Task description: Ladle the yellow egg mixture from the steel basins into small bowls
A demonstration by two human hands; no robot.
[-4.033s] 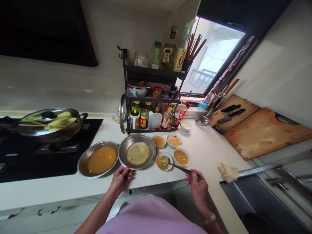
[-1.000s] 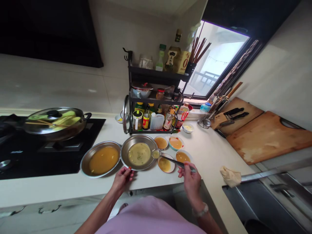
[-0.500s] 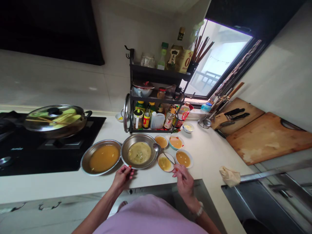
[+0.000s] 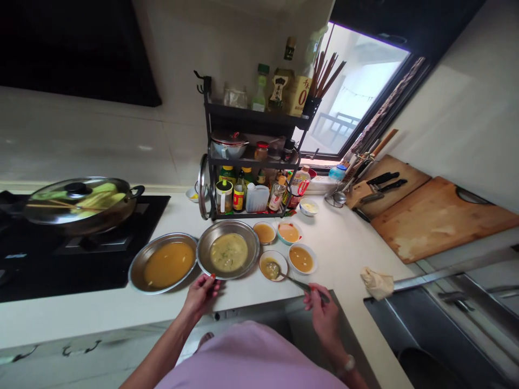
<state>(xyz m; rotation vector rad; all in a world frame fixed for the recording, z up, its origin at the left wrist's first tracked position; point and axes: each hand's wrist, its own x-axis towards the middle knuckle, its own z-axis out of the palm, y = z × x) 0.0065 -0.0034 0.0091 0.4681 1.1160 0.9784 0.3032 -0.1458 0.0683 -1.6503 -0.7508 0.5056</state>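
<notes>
My left hand (image 4: 201,294) has its fingers closed on the near rim of a shallow metal bowl (image 4: 201,260) of pale greenish liquid with bits in it. In my right hand (image 4: 323,313) is the handle of a long metal spoon (image 4: 298,282). The spoon's head rests over or in the yellowish liquid of a small white bowl (image 4: 284,259). Close by stand another small white bowl (image 4: 314,263) and two more small bowls, a brown-rimmed one (image 4: 274,236) and a teal one (image 4: 299,237), all with orange-brown liquid. A second metal bowl (image 4: 135,281), holding orange-brown liquid, stands at the left.
A lidded pan (image 4: 81,208) sits on the black stove (image 4: 32,270) at left. Behind the bowls rises a black rack (image 4: 255,161) of bottles and jars. Cutting boards (image 4: 438,227) and a knife block (image 4: 360,193) lean at right; a cloth (image 4: 377,283) lies by the sink (image 4: 430,324).
The spoon's head has moved from the metal bowl's right rim into the small white bowl, and my right hand has shifted right and nearer me. My left hand stays at the metal bowl's rim.
</notes>
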